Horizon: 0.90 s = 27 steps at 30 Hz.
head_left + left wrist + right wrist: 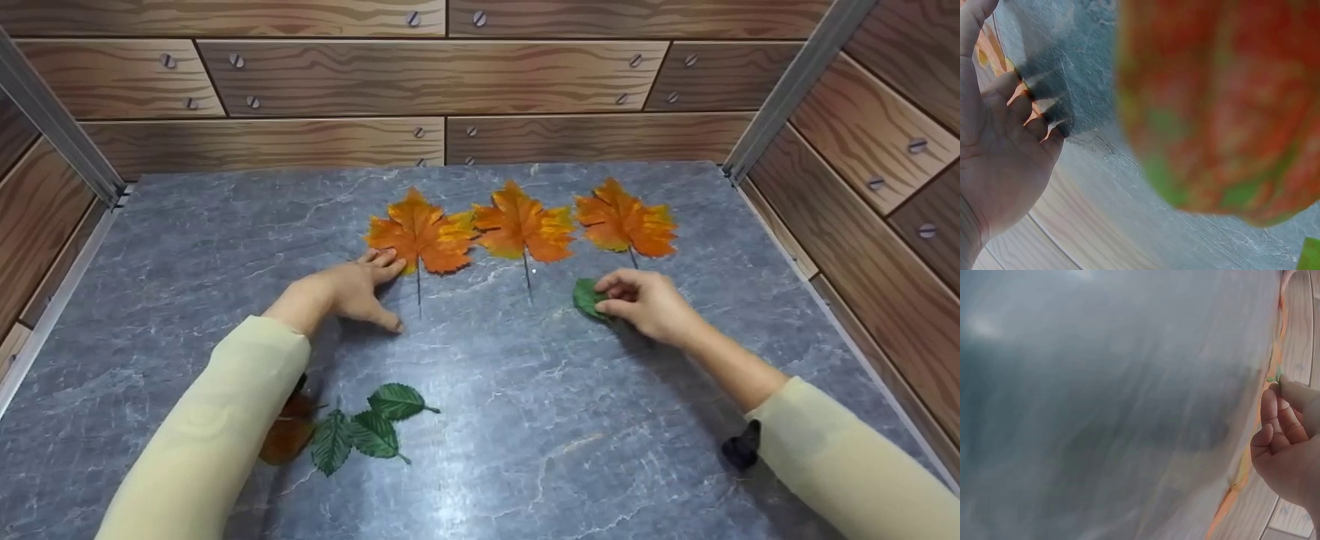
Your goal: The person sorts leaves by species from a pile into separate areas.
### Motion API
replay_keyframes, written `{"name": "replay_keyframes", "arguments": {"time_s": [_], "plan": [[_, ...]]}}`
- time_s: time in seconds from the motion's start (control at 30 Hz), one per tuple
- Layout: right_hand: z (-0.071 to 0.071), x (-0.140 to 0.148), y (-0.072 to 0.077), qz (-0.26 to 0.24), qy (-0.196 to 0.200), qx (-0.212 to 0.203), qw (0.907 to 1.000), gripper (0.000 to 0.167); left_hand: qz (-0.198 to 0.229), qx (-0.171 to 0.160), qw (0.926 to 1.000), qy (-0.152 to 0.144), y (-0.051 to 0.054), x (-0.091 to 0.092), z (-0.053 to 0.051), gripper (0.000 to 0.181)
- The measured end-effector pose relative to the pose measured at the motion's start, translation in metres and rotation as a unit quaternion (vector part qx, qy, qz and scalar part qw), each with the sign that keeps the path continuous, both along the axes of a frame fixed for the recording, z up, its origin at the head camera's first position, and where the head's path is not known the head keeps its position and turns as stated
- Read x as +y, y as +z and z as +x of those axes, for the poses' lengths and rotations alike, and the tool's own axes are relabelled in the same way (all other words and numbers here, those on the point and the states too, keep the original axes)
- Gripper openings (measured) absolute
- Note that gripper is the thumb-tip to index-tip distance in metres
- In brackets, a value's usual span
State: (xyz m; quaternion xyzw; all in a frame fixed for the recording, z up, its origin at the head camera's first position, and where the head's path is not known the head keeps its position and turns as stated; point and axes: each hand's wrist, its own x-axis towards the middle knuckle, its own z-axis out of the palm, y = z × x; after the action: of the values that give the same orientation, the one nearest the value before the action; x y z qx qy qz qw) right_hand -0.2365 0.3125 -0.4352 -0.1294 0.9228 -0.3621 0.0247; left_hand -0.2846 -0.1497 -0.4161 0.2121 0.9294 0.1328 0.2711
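Note:
Three orange maple leaves with dark stems lie in a row toward the back: a left one [420,232], a middle one [523,225] and a right one [626,217]. My left hand [352,289], fingers spread, touches the lower left edge of the left maple leaf. Between thumb and fingers my right hand [652,306] pinches a green leaf [586,298], just below the right maple leaf. In the right wrist view only a small bit of that green leaf [1278,375] shows at the fingertips.
Three green leaves [375,433] lie together at the front left. Beside them an orange-brown leaf [285,439] is partly hidden under my left sleeve. A blurred red-orange leaf [1219,112] fills much of the left wrist view. Wood-patterned walls [435,79] enclose the grey marbled table [510,375].

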Motion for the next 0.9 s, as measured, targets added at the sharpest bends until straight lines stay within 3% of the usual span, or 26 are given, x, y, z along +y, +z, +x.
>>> {"name": "replay_keyframes", "arguments": {"time_s": [0.27, 0.67, 0.9], "plan": [[0.0, 0.016, -0.004, 0.029, -0.026, -0.007, 0.9992, 0.02, 0.006, 0.002, 1.0, 0.001, -0.001, -0.001, 0.0, 0.115], [0.011, 0.014, -0.007, 0.065, -0.02, -0.002, 0.9977, 0.021, 0.006, -0.003, 1.0, -0.005, -0.001, -0.002, -0.001, 0.114], [0.016, 0.013, -0.009, 0.092, 0.012, 0.046, 0.9946, 0.029, 0.005, -0.001, 1.0, -0.006, -0.002, -0.001, -0.001, 0.114]]}}
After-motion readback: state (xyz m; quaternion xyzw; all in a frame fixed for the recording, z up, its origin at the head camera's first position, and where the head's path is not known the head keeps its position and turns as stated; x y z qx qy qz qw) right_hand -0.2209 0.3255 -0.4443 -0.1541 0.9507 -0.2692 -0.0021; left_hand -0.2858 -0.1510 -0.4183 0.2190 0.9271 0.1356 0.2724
